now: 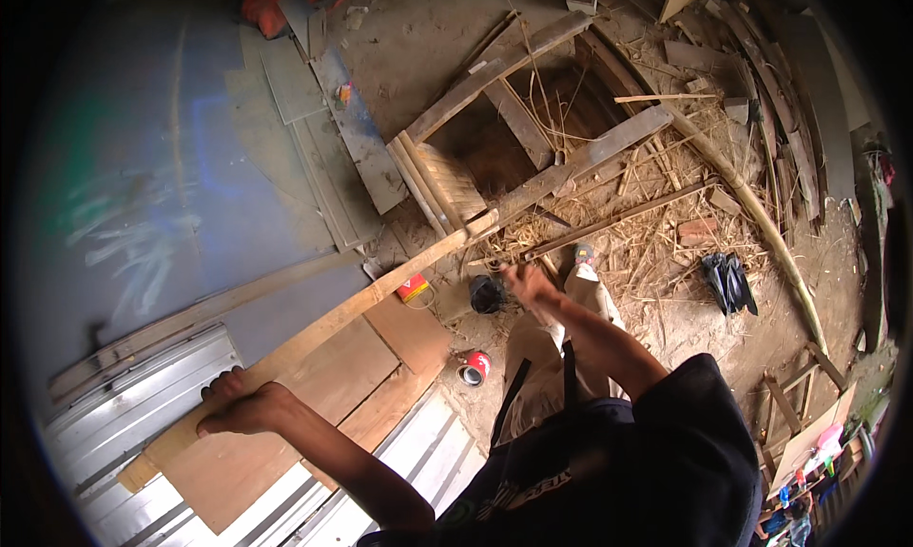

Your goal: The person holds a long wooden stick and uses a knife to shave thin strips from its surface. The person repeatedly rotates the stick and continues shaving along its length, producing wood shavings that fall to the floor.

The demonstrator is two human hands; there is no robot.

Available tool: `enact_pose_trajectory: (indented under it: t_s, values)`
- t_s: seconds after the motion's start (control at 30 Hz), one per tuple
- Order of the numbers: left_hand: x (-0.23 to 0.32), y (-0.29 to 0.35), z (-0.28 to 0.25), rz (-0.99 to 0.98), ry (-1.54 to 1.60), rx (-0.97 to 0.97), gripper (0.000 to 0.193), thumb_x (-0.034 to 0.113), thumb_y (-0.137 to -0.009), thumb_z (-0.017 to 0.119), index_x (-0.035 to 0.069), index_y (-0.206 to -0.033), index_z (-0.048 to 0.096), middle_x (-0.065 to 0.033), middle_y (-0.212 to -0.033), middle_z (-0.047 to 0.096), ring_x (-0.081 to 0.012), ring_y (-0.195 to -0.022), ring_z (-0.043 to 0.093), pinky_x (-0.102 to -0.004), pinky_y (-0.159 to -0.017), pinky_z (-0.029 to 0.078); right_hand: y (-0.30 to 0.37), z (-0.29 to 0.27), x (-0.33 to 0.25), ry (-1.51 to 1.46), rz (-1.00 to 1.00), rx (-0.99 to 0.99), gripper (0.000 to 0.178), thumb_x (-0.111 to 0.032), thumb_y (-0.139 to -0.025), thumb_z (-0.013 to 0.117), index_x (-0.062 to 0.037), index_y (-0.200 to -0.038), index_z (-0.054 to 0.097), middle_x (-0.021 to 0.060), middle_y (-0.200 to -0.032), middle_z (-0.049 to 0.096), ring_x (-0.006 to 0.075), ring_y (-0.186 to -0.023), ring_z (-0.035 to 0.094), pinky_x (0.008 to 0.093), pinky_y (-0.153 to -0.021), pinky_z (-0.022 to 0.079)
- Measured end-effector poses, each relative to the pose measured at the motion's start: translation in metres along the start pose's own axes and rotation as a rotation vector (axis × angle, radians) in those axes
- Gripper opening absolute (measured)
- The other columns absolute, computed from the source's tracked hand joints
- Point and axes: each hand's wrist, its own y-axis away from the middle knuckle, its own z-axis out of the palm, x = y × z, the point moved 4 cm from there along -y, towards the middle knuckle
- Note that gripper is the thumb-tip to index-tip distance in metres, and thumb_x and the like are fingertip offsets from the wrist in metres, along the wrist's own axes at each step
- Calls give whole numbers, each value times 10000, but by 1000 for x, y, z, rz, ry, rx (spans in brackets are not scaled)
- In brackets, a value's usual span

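Note:
A long, pale wooden plank (352,304) slants from the lower left up to the near corner of a wooden frame (618,140), where its far end lies against the frame. My left hand (242,401) is wrapped round the plank near its lower end. Over the shavings, a little to the right of the plank's far end, my right hand (533,290) is closed. What it holds, if anything, I cannot make out. Just left of that hand a dark plastic bag or pot (487,295) is on the floor, and a long thin strip of wood (618,219) runs past beyond it.
Two red cans, one by the plank (413,287) and one nearer me (473,368), stand on the floor. Wood shavings (656,214) litter the ground. A black plastic bag (730,283) lies right, below a long pole (761,224). Boards and metal sheets (152,385) cover the left.

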Motion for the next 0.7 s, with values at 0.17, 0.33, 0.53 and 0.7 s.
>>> enact_pose_trajectory:
  t_s: [0.17,0.33,0.53,0.7]
  values:
    - [-4,-2,4,20,-35,33,613,621,-989,150,120,-714,372,-7,-610,353,-157,-591,356,-308,-607,404,3,25,21,73,151,84,541,-484,-941,460,19,-934,661,291,-902,656,446,-893,645,495,-790,519]
    - [-11,-11,3,29,-48,37,611,617,-991,164,120,-705,375,-14,-617,360,-160,-598,359,-306,-614,404,-7,27,59,90,-54,58,624,-549,-910,495,40,-772,648,280,-852,659,386,-813,678,476,-679,532]
    - [-19,-21,-4,-24,-50,59,604,607,-996,193,115,-712,396,-11,-642,378,-164,-615,377,-309,-645,406,23,24,51,140,-229,153,603,-510,-952,458,35,-760,630,257,-660,616,351,-681,657,447,-551,497]
    - [-34,-26,-23,-75,6,56,558,587,-1005,227,102,-822,432,-1,-689,370,-154,-649,382,-302,-677,398,44,33,62,-99,89,127,560,-470,-978,419,24,-865,656,284,-793,641,449,-755,642,490,-704,511]
